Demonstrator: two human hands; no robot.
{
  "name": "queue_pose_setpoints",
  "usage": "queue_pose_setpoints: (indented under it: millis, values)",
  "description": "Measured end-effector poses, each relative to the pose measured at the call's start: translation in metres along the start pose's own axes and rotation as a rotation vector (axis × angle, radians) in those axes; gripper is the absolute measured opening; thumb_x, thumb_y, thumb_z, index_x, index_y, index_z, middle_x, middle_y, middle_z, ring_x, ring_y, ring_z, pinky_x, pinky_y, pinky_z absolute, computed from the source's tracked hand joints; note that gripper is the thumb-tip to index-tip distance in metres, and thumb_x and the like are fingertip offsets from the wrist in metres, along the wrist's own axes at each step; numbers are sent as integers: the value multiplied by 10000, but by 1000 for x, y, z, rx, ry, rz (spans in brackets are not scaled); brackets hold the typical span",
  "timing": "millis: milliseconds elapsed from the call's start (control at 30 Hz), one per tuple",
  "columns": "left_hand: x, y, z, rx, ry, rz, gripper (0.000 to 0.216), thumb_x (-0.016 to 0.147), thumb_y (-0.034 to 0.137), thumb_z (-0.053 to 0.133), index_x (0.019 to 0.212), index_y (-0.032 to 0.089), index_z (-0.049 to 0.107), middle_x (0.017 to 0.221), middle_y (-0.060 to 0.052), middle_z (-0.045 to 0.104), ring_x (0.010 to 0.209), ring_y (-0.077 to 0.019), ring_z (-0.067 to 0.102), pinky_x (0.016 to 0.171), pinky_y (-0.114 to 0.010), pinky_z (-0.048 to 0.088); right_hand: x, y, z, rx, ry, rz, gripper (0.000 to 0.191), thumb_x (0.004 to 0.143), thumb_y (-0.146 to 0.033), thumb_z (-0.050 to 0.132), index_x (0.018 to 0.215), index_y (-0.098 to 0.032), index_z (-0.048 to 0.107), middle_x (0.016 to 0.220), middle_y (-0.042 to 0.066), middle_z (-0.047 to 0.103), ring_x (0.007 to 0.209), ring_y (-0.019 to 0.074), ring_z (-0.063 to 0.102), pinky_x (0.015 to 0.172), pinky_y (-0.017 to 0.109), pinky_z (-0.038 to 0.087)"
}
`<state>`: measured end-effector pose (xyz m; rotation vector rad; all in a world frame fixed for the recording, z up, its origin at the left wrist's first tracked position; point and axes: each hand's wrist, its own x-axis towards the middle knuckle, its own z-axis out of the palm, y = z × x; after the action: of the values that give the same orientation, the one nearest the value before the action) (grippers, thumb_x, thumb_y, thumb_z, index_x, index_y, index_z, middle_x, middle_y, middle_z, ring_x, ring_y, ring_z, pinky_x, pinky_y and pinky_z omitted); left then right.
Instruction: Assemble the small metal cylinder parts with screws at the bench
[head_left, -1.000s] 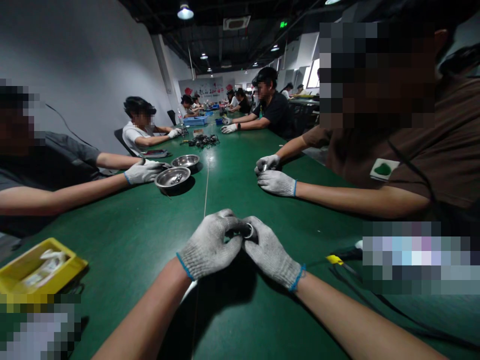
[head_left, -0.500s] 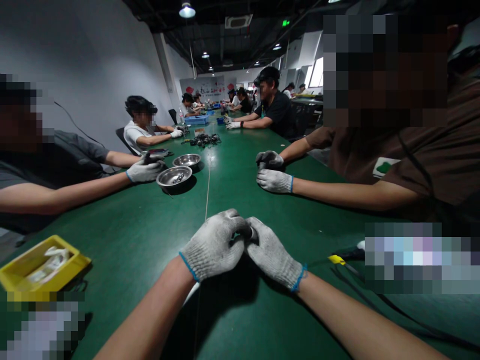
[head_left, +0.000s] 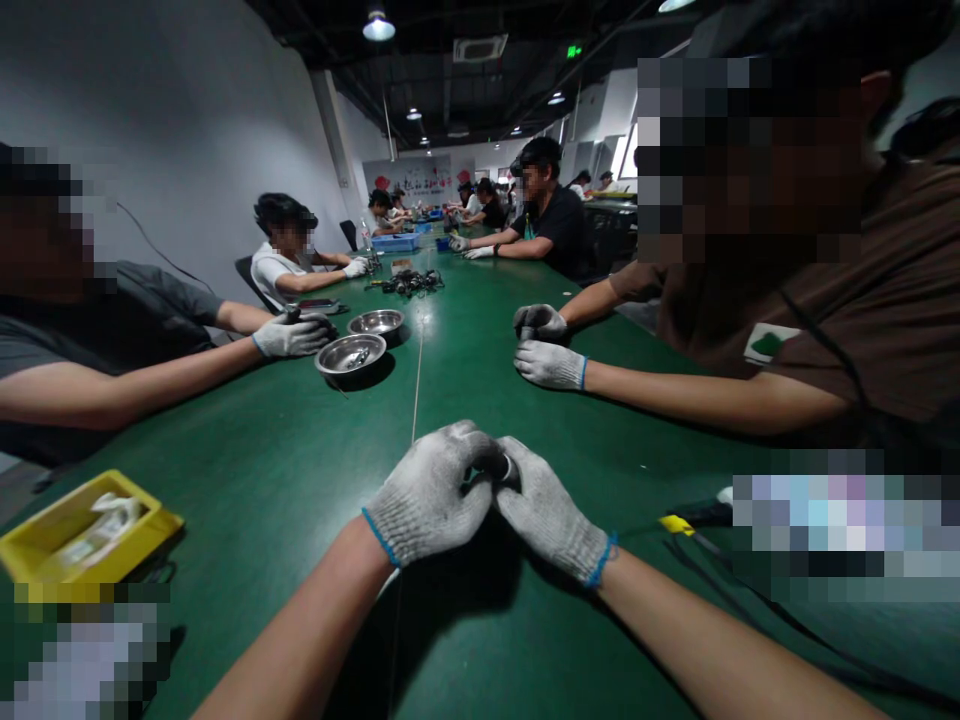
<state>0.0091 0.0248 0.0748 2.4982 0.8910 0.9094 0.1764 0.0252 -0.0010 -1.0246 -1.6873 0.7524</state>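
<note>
My left hand [head_left: 435, 490] and my right hand [head_left: 551, 510], both in whitish knit gloves with blue cuffs, meet fingertip to fingertip above the green table [head_left: 465, 640]. Fingers on both hands are curled and closed. Between them a small dark piece [head_left: 511, 468] with a pale edge shows in part; its kind cannot be made out, as the fingers cover most of it. A dark shadow lies on the tabletop under the hands.
Left stands a yellow bin [head_left: 90, 530] with white items inside. Two metal bowls [head_left: 351, 356] sit ahead, beside a co-worker's gloved hands [head_left: 292, 334]. Another co-worker's gloved hands [head_left: 547, 350] rest at right. A black cable with a yellow tag [head_left: 676, 525] lies near my right forearm. Beyond is a black cable heap [head_left: 412, 283].
My hands keep almost the same pose, with the fingers shifting only slightly. The whole view has moved a little. The co-worker at right has leaned slightly.
</note>
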Motion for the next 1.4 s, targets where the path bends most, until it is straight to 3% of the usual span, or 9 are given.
queue_pose_setpoints:
  millis: [233, 867, 1200, 1400]
  values:
    - [0, 2, -1, 32, -43, -18, 274, 757, 53, 551, 894, 178, 752, 834, -38, 636, 722, -161, 608, 670, -280, 484, 1, -3, -2, 27, -36, 5, 248, 733, -75, 534, 918, -205, 634, 920, 32, 703, 825, 191, 645, 791, 305, 531]
    - [-3, 1, 4, 257, -45, -8, 110, 796, 160, 557, 895, 174, 605, 875, -83, 627, 769, -217, 593, 733, -352, 526, 1, -3, -3, 12, -46, 42, 203, 769, -82, 561, 903, -208, 646, 910, 30, 693, 836, 198, 651, 792, 306, 534]
    - [-2, -1, -1, 153, -50, -6, 137, 767, 119, 576, 870, 167, 651, 850, -64, 631, 741, -192, 597, 697, -317, 508, 0, -1, -3, 30, -36, 57, 320, 705, -51, 545, 964, -203, 658, 924, 25, 720, 839, 196, 657, 804, 308, 532]
    - [-1, 1, -2, 63, -53, -43, 162, 732, 74, 586, 825, 172, 674, 825, -41, 655, 724, -168, 616, 679, -286, 501, 0, -3, -4, 20, -46, 47, 292, 712, -64, 558, 947, -203, 661, 915, 24, 715, 820, 191, 651, 789, 307, 535]
